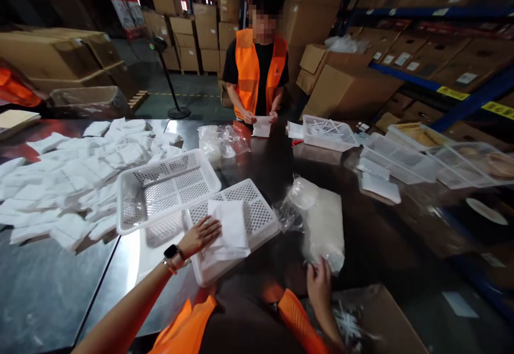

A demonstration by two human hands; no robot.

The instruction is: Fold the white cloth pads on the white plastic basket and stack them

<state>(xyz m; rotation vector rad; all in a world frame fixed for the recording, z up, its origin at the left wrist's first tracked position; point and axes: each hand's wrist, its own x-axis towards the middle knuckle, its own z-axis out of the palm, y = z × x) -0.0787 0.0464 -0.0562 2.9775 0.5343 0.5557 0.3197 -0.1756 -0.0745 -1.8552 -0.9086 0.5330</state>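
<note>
My left hand [202, 238] lies flat with fingers stretched on the left edge of a folded white sheet [229, 228]. The sheet, cloth or paper, rests on an upturned white plastic basket [260, 210]. To the right, a clear plastic bag [324, 220] full of off-white contents lies on the dark table. My right hand [320, 284] is at the bag's near end, its fingers closed on the plastic edge. What is inside the bag cannot be made out.
An upright white basket [172, 182] stands beside a large pile of folded white pieces [76, 177]. Across the table, a co-worker [257, 70] in an orange vest holds a white piece. More baskets [329, 133] line the right. An open carton [381, 316] sits at lower right.
</note>
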